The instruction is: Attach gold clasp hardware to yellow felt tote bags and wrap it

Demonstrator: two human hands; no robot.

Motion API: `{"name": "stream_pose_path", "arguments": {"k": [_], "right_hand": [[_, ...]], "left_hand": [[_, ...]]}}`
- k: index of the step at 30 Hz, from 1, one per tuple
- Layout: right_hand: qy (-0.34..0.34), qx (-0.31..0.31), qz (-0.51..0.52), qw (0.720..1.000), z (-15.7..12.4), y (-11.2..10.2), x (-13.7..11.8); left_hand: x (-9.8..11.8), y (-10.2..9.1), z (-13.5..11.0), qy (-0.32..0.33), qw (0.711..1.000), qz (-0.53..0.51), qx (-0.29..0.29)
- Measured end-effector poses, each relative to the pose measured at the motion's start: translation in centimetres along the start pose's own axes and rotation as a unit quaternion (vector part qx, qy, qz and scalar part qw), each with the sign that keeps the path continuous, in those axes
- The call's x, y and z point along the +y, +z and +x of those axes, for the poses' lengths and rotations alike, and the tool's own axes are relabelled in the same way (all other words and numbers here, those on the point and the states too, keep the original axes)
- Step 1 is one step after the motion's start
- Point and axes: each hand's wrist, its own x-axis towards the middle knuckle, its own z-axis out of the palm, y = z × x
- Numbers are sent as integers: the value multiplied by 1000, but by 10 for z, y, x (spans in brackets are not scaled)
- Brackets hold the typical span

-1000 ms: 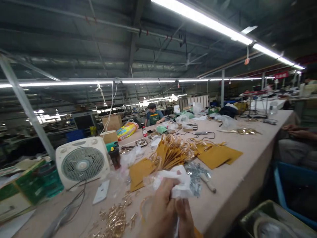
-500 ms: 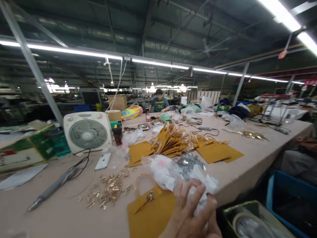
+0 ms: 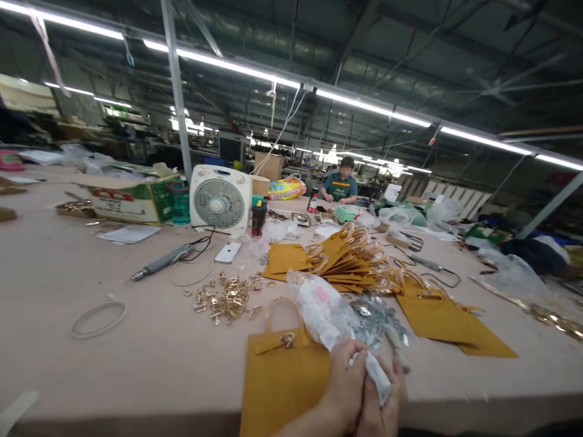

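Note:
My left hand (image 3: pixel 345 377) and my right hand (image 3: pixel 385 403) are pressed together at the table's front edge. Both are closed around a crumpled white wad (image 3: pixel 378 377), paper or thin film, I cannot tell which. Just left of them lies a mustard-yellow handbag (image 3: pixel 285 379) with a looped handle and a small metal clasp. Beyond my fingers sit a crumpled white plastic bag (image 3: pixel 319 306) and a pile of silvery metal pieces (image 3: pixel 376 318). A short, pale-handled tool (image 3: pixel 397 349) lies beside the pile, partly behind my right hand.
Gold-coloured fittings (image 3: pixel 230 297) are heaped left of the handbag. Farther back are a grey electric screwdriver (image 3: pixel 164 262), a phone (image 3: pixel 228 252), a box fan (image 3: pixel 219 203) and stacked yellow bags (image 3: pixel 348 258). A co-worker (image 3: pixel 340 185) sits across the table.
My view has swung left, so more of the table's left side shows. My fingers, spread over the white material before, are now closed around it in a smaller wad.

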Motion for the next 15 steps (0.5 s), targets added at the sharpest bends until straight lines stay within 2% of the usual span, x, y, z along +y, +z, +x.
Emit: {"name": "stream_pose_path", "arguments": {"k": [2, 4, 6, 8, 12, 15], "right_hand": [[-25, 0, -22, 999, 0, 2, -4], [-19, -33, -15, 999, -3, 6, -8], [-15, -82, -9, 997, -9, 9, -7], [-15, -105, -20, 994, -14, 9, 0], [7, -108, -62, 992, -11, -2, 20], [27, -107, -63, 992, -1, -9, 30]], "left_hand": [[-12, 4, 5, -63, 992, -98, 46], [-16, 5, 11, -119, 973, -182, 82], [-15, 5, 17, -159, 955, -226, 112], [-13, 4, 18, -180, 942, -251, 129], [-9, -1, 2, -179, 931, -305, 86], [-7, -7, -15, -143, 949, -280, 37]]}}
